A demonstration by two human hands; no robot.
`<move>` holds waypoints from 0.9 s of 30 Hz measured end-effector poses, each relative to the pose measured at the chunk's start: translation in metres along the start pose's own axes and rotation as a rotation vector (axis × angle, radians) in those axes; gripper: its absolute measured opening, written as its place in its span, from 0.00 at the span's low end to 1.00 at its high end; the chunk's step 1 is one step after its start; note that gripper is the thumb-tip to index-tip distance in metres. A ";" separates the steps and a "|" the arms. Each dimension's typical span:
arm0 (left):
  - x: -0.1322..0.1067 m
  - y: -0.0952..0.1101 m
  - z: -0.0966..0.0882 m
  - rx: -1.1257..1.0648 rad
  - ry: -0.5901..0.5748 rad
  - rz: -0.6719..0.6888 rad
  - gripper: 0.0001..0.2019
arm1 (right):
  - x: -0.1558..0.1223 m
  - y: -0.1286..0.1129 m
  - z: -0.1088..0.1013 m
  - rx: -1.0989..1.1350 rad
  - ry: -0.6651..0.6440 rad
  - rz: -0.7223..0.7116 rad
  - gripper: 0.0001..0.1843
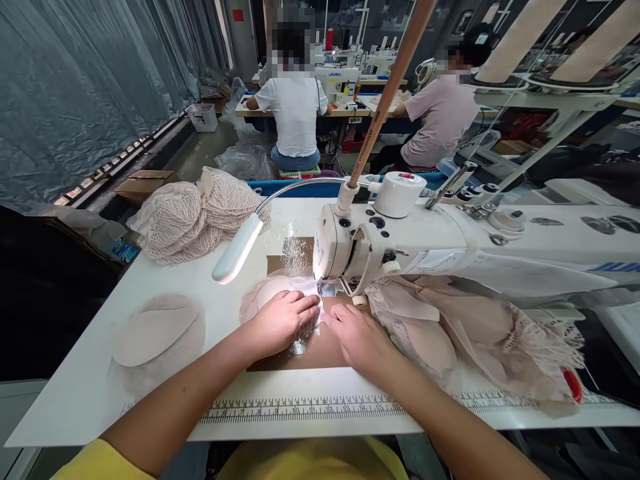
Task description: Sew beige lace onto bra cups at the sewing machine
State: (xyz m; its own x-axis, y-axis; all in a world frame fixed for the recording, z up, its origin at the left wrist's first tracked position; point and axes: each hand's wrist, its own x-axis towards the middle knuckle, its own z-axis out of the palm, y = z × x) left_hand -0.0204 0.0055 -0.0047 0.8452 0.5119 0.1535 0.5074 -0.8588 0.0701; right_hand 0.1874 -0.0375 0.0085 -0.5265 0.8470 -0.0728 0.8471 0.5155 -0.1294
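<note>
A beige lace fabric piece (260, 293) with a pale cup-shaped panel lies under the head of a white sewing machine (345, 240). My left hand (285, 321) rests on it left of the needle area, its fingers together and pressing the lace edge. Close to the needle, my right hand (357, 333) has its fingers curled, with thumb and forefinger at the near edge of the same piece. The fingertips partly hide the fabric there. Beneath both hands is a brown plate (310, 357) set in the white table. A lamp lights the spot.
Stacked lace pieces (195, 213) lie at the back left, and pale cup panels (160, 333) at the left. Sewn beige fabric (450, 327) is heaped at the right. A lamp (237, 250) hangs over the table. A printed ruler (300, 408) runs along the front edge. Two people sit ahead.
</note>
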 end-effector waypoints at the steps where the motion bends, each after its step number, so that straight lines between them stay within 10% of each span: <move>1: 0.001 -0.002 0.000 -0.002 0.009 0.009 0.16 | 0.002 0.000 0.000 -0.007 0.002 0.011 0.19; 27: 0.019 -0.046 0.005 -0.077 0.061 0.027 0.20 | 0.016 0.014 0.025 0.116 0.241 0.117 0.25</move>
State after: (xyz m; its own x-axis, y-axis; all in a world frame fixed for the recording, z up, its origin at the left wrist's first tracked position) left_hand -0.0263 0.0549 -0.0102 0.8451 0.4889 0.2162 0.4685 -0.8722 0.1408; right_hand 0.1885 -0.0199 -0.0192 -0.3820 0.9133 0.1411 0.8797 0.4061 -0.2473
